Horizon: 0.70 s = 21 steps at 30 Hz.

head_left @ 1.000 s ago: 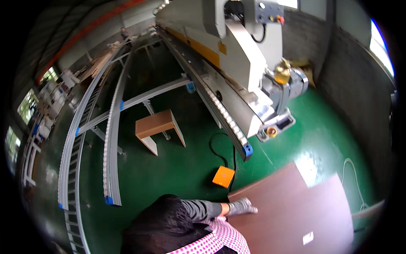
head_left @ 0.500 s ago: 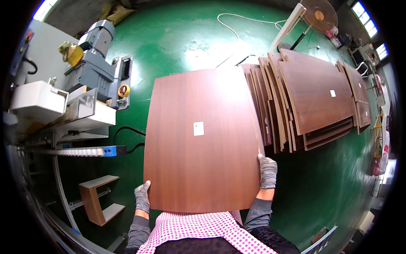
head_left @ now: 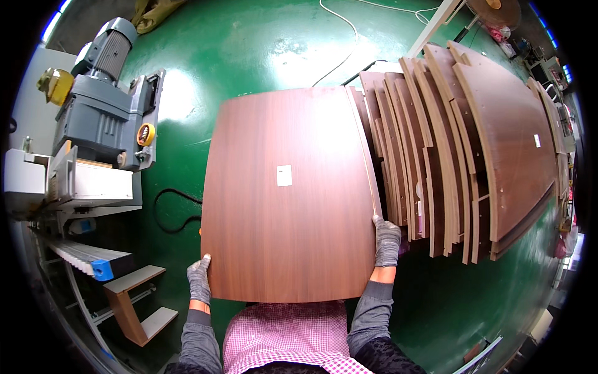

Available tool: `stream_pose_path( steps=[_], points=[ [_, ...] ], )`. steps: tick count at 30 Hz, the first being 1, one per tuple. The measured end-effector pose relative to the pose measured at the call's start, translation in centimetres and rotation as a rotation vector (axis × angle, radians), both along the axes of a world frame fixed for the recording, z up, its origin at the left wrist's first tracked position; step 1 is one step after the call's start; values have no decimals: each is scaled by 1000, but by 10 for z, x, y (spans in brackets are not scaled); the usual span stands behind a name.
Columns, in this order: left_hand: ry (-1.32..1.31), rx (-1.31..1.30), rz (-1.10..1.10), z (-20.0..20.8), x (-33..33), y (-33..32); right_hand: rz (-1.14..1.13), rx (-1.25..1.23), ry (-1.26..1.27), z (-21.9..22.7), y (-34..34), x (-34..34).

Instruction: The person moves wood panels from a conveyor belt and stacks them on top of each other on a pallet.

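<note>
A large brown wood-grain panel is held out flat in front of my body, between my two hands. A small white label is stuck near the middle of its face. My left hand, in a grey knitted glove, grips the panel's left edge near the close corner, thumb on top. On the right edge, a little farther up, my gloved right hand grips it the same way. The fingers of both hands are mostly hidden beneath the panel.
Many similar brown panels lean upright in a row at the right. Along the left stands a machine with a grey motor and a blue-ended rail. Below it is a small open wooden frame. A black cable curls on the green floor.
The panel and both hands have shifted slightly left and up in view. The leaning stack looks closer and larger, and the machine has slid leftward. Both hands keep their grip.
</note>
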<state>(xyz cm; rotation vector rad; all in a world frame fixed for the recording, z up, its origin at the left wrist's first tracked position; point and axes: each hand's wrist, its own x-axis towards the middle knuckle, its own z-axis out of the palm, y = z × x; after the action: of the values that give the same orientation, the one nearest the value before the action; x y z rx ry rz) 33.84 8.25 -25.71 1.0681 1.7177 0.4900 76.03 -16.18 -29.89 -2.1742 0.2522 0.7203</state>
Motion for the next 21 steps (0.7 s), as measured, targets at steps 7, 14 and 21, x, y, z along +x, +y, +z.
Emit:
stream_pose_path(
  steps=[7, 14, 21],
  points=[
    [36, -28, -105, -75, 24, 3, 180, -169, -152, -76, 4, 19],
    [319, -287, -499, -141, 4, -20, 514, -526, -472, -81, -15, -35],
    [455, -368, -718, -113, 34, -98, 49, -356, 305, -110, -153, -168]
  ],
)
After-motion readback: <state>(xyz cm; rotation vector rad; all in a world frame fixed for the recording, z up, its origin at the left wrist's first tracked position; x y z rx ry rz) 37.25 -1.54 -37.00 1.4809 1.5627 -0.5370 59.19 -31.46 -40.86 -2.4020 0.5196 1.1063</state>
